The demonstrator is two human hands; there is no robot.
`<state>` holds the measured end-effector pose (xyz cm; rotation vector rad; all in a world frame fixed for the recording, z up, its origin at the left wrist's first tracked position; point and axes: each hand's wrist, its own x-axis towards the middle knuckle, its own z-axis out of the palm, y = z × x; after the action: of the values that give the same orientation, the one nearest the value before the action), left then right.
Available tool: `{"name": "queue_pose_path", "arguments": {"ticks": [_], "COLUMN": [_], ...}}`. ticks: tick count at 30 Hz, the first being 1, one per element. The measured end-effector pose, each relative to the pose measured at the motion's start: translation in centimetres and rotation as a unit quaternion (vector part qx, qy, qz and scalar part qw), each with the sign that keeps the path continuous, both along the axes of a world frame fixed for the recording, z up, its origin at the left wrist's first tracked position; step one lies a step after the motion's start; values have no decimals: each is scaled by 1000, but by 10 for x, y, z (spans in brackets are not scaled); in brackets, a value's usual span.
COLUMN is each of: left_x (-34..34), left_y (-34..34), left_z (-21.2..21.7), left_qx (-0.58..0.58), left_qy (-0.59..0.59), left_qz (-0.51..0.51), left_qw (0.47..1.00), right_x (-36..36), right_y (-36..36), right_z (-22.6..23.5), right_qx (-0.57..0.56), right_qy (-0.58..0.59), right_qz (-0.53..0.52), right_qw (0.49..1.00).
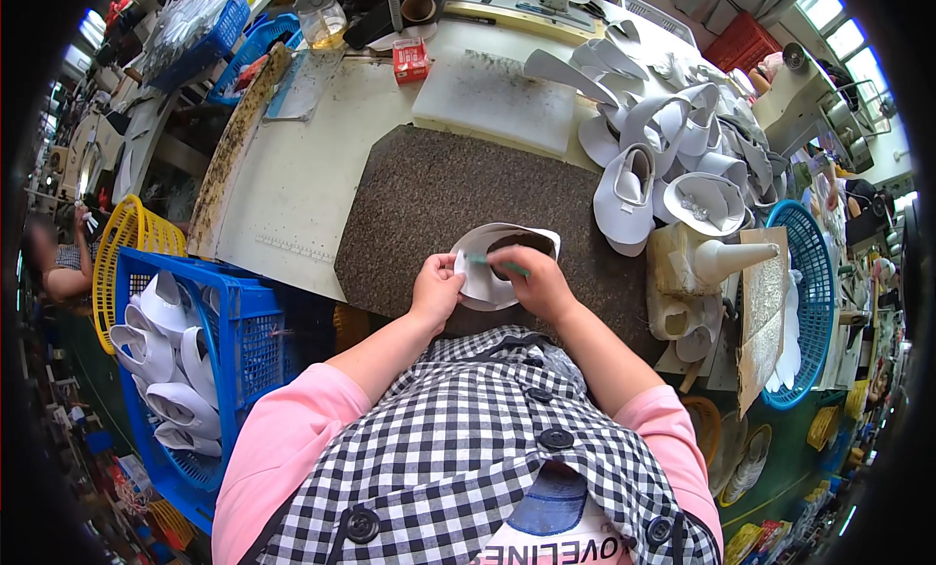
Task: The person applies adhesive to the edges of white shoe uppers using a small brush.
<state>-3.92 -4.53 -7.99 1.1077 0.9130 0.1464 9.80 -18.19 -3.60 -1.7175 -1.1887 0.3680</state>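
Note:
A white shoe upper, bent into a ring, stands on the dark speckled mat close in front of me. My left hand pinches its left edge between thumb and fingers. In my right hand is a thin green stick-shaped tool, which reaches across the ring to the upper's inner left side. Its exact kind is too small to tell. The fingers of the right hand are closed around it, over the ring's opening.
A heap of white uppers and a white shoe lie right of the mat. Near them stands a glue-stained container with a white cone nozzle. A blue crate of uppers is at left. A red box sits behind the mat.

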Motion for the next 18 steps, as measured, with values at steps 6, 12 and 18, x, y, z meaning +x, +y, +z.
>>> {"name": "queue_pose_path", "arguments": {"ticks": [6,12,18], "left_x": [-1,-2,-15], "left_y": [-7,-10,-16], "left_z": [-4,-6,2], "left_qx": [80,55,279], "left_qy": [-19,-33,-80], "left_qz": [12,30,-37], "left_qw": [997,998,956], "right_x": [8,-7,-9], "right_y": [-15,-24,-49], "right_z": [20,-1,23], "right_qx": [-67,-42,14], "right_qy": [-55,-132,-198], "right_qz": [92,132,-66], "right_qw": [992,982,978]}}
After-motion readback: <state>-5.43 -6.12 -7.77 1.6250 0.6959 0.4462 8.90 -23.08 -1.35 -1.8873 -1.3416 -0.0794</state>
